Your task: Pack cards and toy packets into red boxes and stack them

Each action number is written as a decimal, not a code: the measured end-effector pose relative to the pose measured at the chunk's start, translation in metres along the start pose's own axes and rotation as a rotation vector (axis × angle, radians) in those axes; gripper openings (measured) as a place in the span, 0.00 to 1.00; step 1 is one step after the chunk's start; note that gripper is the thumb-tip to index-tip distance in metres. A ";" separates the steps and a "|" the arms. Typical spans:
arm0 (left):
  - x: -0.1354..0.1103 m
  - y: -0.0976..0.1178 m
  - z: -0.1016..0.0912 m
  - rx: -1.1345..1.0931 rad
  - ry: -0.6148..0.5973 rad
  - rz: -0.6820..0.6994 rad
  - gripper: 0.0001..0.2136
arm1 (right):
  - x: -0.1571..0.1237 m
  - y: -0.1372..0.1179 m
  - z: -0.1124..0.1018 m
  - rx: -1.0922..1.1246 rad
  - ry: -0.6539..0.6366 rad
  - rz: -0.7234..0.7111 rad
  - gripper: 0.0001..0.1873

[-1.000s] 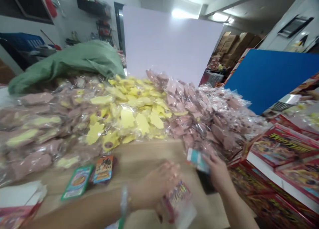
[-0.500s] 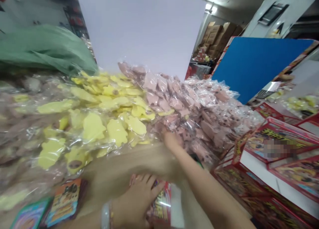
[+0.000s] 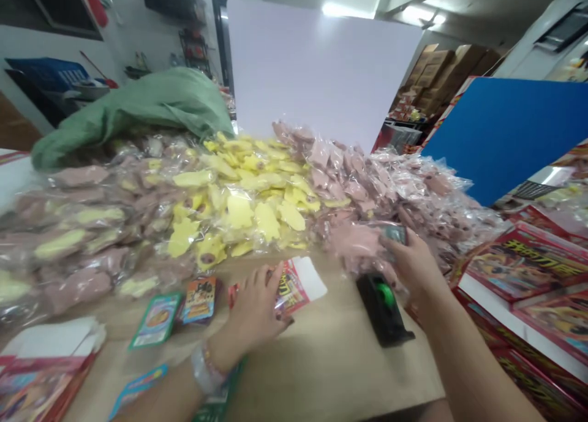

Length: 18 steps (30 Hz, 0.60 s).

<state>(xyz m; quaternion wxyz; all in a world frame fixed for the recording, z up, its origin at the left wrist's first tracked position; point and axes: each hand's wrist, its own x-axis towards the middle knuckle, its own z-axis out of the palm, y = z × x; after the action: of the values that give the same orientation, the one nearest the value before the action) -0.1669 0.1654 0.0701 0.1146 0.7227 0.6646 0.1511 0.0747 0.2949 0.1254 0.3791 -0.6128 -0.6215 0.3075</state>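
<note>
My left hand is closed over a small red printed box, with a white flap sticking out on its right. My right hand grips a pink animal-shaped piece in a clear bag, blurred by motion. A small dark grey-green item shows at its fingertips; I cannot make out what it is. Below that hand a black tape dispenser with a green core stands on the table. Left of my left hand lie an orange-and-blue card stack and a green-edged card pack.
Bagged yellow pieces and bagged pink pieces are heaped across the back. Red printed boxes are stacked at right. Flattened red boxes lie front left. A green sack, a white board and a blue panel stand behind.
My right hand has come back from the pink pile with a bagged pink piece. My left hand stays on the red box. The view has swung left, uncovering the tape dispenser.
</note>
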 end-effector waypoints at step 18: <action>-0.061 0.100 0.023 0.017 0.309 0.248 0.40 | -0.164 -0.024 -0.053 0.233 -0.485 0.038 0.12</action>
<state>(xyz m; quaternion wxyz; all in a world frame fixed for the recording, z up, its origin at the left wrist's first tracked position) -0.0705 0.0963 0.0813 -0.0144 0.7682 0.5815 0.2676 0.1010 0.1259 0.1583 0.2812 -0.4850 -0.6430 0.5218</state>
